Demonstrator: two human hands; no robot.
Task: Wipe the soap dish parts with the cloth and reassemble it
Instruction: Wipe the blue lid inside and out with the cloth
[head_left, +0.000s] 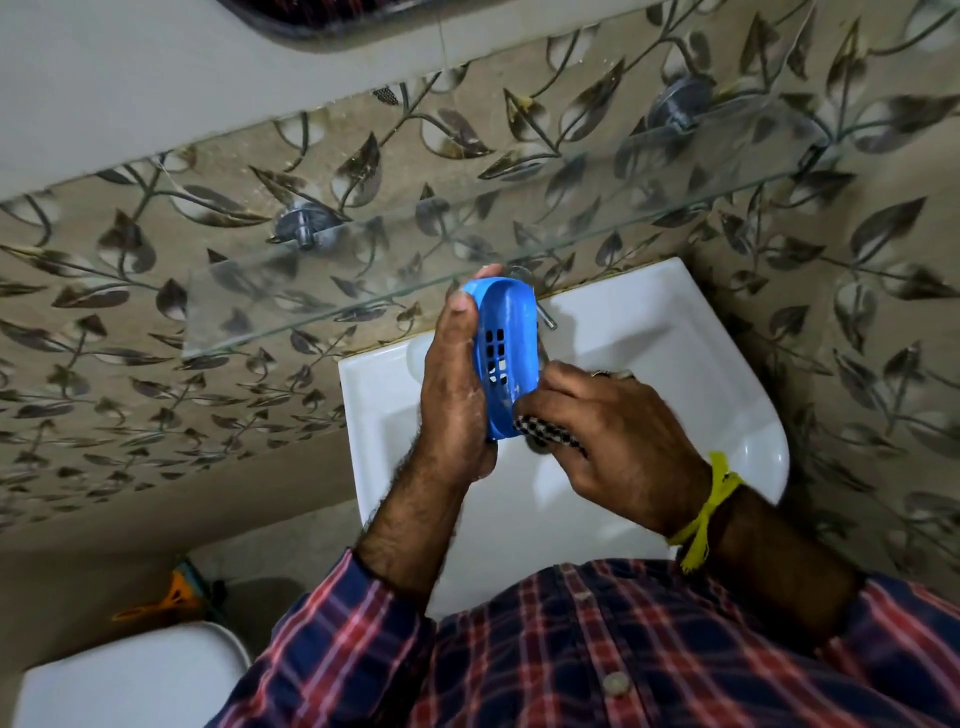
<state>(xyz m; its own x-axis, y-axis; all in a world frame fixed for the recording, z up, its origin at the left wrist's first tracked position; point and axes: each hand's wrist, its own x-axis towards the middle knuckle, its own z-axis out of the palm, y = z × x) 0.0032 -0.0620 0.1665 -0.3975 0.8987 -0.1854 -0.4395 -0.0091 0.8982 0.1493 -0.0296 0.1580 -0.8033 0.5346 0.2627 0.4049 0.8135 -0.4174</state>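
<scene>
Overhead, left hand (457, 384) gripping blue slotted soap dish (503, 358) (oval plastic), right hand (602, 441) pinching checked cloth (550, 434)

Cloth (545, 434) mostly hidden under right hand (608, 441).

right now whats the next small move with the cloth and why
Probably slide the checkered cloth up along the blue soap dish toward its slots: the right hand presses it only at the lower end, while the left hand holds the dish upright over the sink.
</scene>
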